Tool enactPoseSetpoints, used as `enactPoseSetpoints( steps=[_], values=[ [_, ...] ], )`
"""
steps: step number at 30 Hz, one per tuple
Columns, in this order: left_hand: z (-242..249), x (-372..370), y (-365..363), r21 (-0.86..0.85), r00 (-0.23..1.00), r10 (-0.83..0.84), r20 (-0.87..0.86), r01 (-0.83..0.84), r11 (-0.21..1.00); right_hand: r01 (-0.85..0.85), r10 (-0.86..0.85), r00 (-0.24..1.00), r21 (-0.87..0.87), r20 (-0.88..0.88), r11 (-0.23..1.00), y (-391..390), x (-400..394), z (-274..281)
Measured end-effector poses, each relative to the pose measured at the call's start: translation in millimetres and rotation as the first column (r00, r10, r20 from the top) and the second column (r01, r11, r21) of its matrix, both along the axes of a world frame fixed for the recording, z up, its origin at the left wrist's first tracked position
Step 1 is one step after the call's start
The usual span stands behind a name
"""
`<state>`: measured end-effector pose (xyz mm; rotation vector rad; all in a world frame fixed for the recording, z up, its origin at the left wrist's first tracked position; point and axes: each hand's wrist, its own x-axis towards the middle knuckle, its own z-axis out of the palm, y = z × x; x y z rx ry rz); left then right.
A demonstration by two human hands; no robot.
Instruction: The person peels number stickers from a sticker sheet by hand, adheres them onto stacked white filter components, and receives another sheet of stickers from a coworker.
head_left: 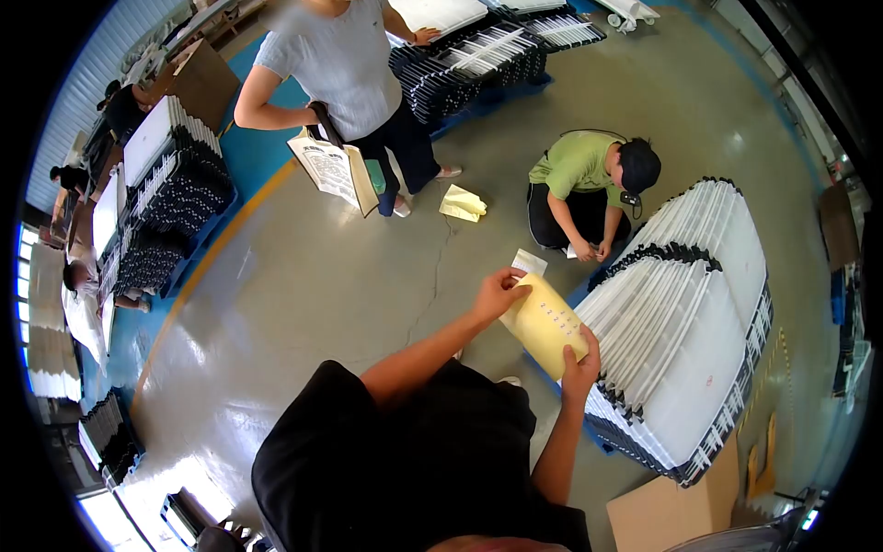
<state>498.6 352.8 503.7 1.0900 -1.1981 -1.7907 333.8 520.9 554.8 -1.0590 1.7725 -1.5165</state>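
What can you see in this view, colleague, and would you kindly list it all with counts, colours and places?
Printed sheet: one, yellow, held between both hands
Small paper: one, white, just beyond the left hand
Crumpled paper: one, pale yellow, on floor
Panel stacks: several, white with black edges, right, top and left
Pallets: several, blue, under stacks
Cardboard: brown, lower right
Floor: grey, blue beyond orange line
Standing person: one, pale top, upper middle, carrying papers
Crouching person: one, green top, beside right stack
Background people: several, left
Left hand, right hand: bare, centre
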Motion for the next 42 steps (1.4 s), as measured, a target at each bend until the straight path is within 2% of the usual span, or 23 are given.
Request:
enactPoseSetpoints(
  steps=[1,3,7,9,11,13,16,18,19,20,23,25,26,27,29,30,31,32,33,35,42],
  values=[
    [6,4,-2,-0.003,1.0,0.0,0.002,0.0,1.0,0.0,0.0,1.0,-0.003,0.002,1.0,-2,2,0],
    [20,9,0,-0.006,0.999,-0.027,-0.041,0.027,1.0,0.021,-0.017,0.993,-0.038,0.116,0.999,-4,3,4],
    [30,15,5,-0.059,0.999,-0.052,-0.013,0.051,0.997,0.038,-0.033,0.984,-0.024,0.175,0.999,-6,3,15],
    [23,8,14,-0.127,0.992,0.027,-0.121,-0.043,0.991,0.008,-0.008,1.0,-0.008,0.023,1.0,-2,-4,13],
    [16,9,15,-0.193,0.994,0.012,0.106,0.009,0.981,-0.002,0.003,1.0,-0.044,0.028,0.999,0,-5,14],
    [32,9,17,-0.174,0.999,-0.042,-0.001,0.041,0.984,0.017,-0.017,1.0,0.005,-0.019,1.0,5,-8,12],
    [31,4,22,-0.188,0.994,-0.074,-0.076,0.058,0.98,0.054,-0.053,0.998,0.022,-0.018,0.998,12,-12,16],
    [34,-1,25,-0.208,0.99,-0.086,-0.115,0.06,0.976,0.034,-0.031,0.994,-0.03,0.105,0.999,13,-17,9],
    [35,-4,25,-0.198,0.988,-0.106,-0.113,0.082,0.977,0.026,-0.026,1.0,-0.058,0.0,0.998,12,-21,6],
    [36,-3,24,-0.213,0.989,-0.095,-0.111,0.07,0.975,0.032,-0.033,0.999,-0.055,-0.026,0.998,12,-22,6],
    [44,0,28,-0.174,0.99,-0.114,-0.082,0.098,0.98,0.035,-0.036,0.999,-0.053,-0.017,0.998,12,-16,25],
    [49,-1,29,-0.329,0.995,-0.016,0.1,0.048,0.943,0.059,-0.058,0.997,-0.014,0.044,0.998,13,-9,34],
    [52,-2,34,-0.493,0.967,0.157,0.199,-0.039,0.869,0.066,-0.065,0.997,-0.017,0.043,0.998,13,-6,35],
    [55,0,38,-0.49,0.968,0.143,0.204,-0.025,0.871,0.068,-0.067,0.997,-0.02,0.039,0.997,14,-4,35],
    [59,1,44,-0.736,0.933,0.237,0.27,0.041,0.676,0.064,-0.063,0.995,-0.016,0.081,0.998,15,-3,28],
    [63,-2,49,-0.734,0.934,0.233,0.271,0.044,0.677,0.071,-0.071,0.997,-0.011,0.005,0.997,15,-1,26],
    [67,-8,57,-0.753,0.959,0.135,0.25,0.105,0.649,0.076,-0.077,0.995,-0.005,-0.068,0.997,14,2,25],
    [70,-11,63,-0.773,0.972,0.036,0.232,0.162,0.613,0.076,-0.077,0.995,-0.004,-0.061,0.997,14,6,24],
    [73,-12,69,-0.771,0.97,0.036,0.24,0.167,0.614,0.065,-0.065,0.998,-0.021,0.0,0.998,13,11,26],
    [77,-19,76,-0.832,0.964,0.03,0.263,0.212,0.512,0.058,-0.055,0.997,-0.042,0.059,0.997,10,15,29],
    [71,-16,86,-0.835,0.951,0.063,0.301,0.231,0.499,0.074,-0.067,0.994,-0.069,0.091,0.995,16,23,22]
  ],
)
